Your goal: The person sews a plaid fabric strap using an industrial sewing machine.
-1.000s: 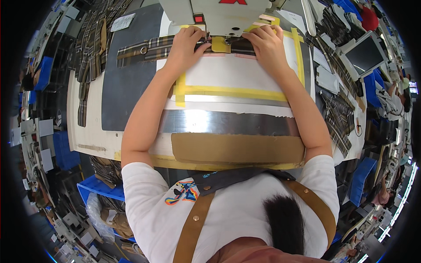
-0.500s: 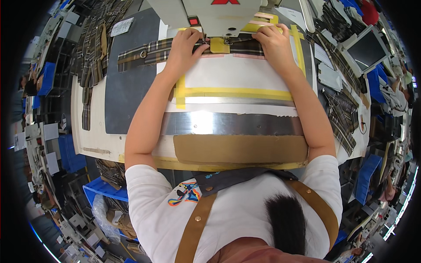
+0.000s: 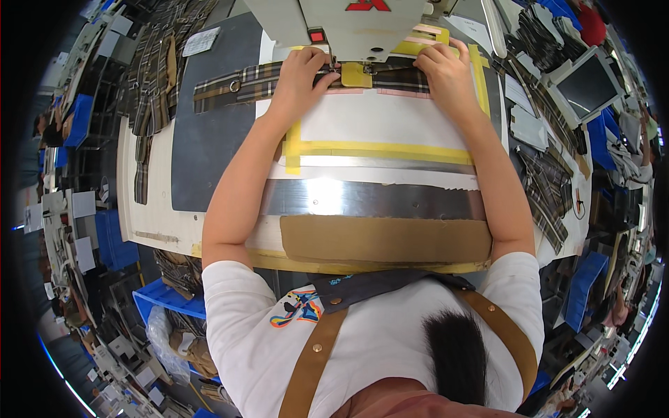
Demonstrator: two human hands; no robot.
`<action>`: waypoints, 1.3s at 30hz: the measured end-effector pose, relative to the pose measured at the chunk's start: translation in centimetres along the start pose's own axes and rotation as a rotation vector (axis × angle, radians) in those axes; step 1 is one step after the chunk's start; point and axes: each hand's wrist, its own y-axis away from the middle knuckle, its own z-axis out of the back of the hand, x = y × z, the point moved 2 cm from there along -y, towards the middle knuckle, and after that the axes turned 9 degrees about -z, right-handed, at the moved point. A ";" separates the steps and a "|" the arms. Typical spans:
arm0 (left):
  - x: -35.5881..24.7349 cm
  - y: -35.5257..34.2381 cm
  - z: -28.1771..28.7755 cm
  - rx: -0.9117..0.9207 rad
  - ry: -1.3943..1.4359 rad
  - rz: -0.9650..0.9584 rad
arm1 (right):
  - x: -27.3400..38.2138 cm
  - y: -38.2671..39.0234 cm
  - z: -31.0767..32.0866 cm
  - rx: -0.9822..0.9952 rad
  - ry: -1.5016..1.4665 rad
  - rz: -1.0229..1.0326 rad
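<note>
A plaid fabric strip (image 3: 251,83) with a metal ring and a zipper lies crosswise under the head of a grey sewing machine (image 3: 348,28). A small yellow plate (image 3: 357,78) sits by the presser foot. My left hand (image 3: 298,87) pinches the strip just left of the foot, thumb and fingers close together. My right hand (image 3: 446,80) has its bent fingers on the strip right of the yellow plate; their tips partly hide the fabric. White paper edged with yellow tape (image 3: 376,122) lies beneath.
Plaid pieces (image 3: 150,83) lie at the left, more (image 3: 540,188) at the right beside a screen (image 3: 582,87). A dark mat (image 3: 209,160), a metal plate (image 3: 369,198) and brown padding (image 3: 383,237) cover parts of the table. A blue bin (image 3: 167,303) stands below left.
My right hand has moved to the right along the strip, away from the presser foot. My left hand stays beside the foot. The whole view has shifted slightly.
</note>
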 end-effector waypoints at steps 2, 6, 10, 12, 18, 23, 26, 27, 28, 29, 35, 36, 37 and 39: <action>0.0 0.0 0.1 -0.003 0.001 -0.002 | 0.0 -0.1 0.1 0.003 -0.001 0.003; 0.0 0.0 0.0 -0.010 0.004 -0.006 | -0.1 0.0 0.1 0.013 -0.003 0.005; 0.0 0.0 0.0 -0.012 -0.001 -0.006 | 0.0 0.0 0.2 0.016 0.011 0.005; 0.0 0.0 0.1 -0.006 -0.002 -0.004 | 0.0 -0.1 0.4 0.022 0.008 0.005; -0.1 0.0 0.1 0.006 -0.004 0.000 | 0.0 0.0 0.4 0.022 0.019 0.006; -0.4 -0.1 0.3 0.035 0.000 0.019 | 0.0 0.2 0.5 0.032 0.028 0.003; -0.4 0.1 0.3 0.040 -0.004 0.017 | 0.1 0.3 0.4 0.043 0.022 0.001; -0.4 0.0 0.3 0.024 -0.007 0.000 | 0.1 0.3 0.5 0.049 0.014 0.001; -0.5 0.0 0.3 0.024 -0.005 -0.002 | 0.3 0.3 0.5 0.049 0.016 -0.001; -0.6 0.1 0.3 0.016 -0.003 -0.004 | 0.5 0.2 0.5 0.022 -0.027 -0.002; -1.3 -0.1 0.3 0.023 -0.020 -0.042 | 0.7 -0.5 0.1 -0.067 -0.114 -0.027; -1.3 -0.1 0.3 0.027 -0.012 -0.038 | 0.7 -0.6 0.0 -0.072 -0.177 -0.061; -1.3 -0.2 0.2 0.031 -0.009 -0.042 | 0.9 -0.5 -0.3 -0.074 -0.175 -0.067; -1.2 -0.1 0.2 0.024 0.004 -0.033 | 1.4 -0.3 -1.0 0.010 -0.286 -0.140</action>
